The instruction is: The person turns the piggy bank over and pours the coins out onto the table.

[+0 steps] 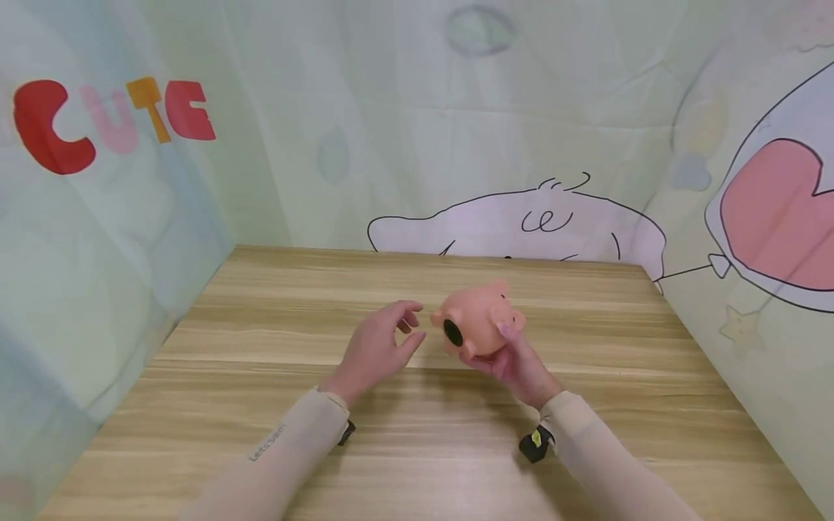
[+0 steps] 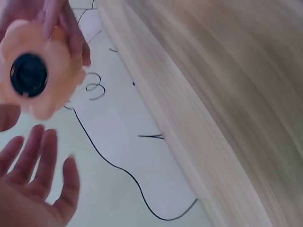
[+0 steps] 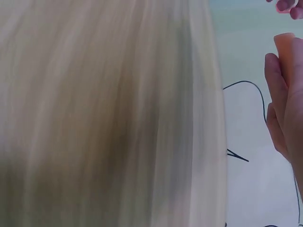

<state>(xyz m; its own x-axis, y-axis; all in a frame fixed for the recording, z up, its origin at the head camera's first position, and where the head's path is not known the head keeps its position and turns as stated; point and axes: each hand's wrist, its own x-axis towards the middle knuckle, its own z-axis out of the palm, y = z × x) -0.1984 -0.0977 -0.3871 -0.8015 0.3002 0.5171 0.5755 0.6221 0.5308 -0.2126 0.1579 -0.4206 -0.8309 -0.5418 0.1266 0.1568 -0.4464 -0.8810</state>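
A pink pig-shaped piggy bank (image 1: 478, 318) is held above the table by my right hand (image 1: 517, 365), thumb on its head side and fingers beneath. Its underside, with a round black plug (image 1: 452, 333), faces left toward my left hand (image 1: 381, 347). That hand hovers just left of the bank with loosely bent fingers, holding nothing. In the left wrist view the black plug (image 2: 29, 74) and stubby feet show beyond the spread fingers of my left hand (image 2: 38, 184). Only an edge of the piggy bank (image 3: 285, 54) appears in the right wrist view, beside my right hand (image 3: 289, 113).
Both hands are over a wood-grain table (image 1: 274, 304). Behind it hangs a pale printed cloth (image 1: 293, 174) with a cartoon outline, and similar cloth walls rise at left and right. A black wrist camera (image 1: 536, 445) is strapped at the right cuff.
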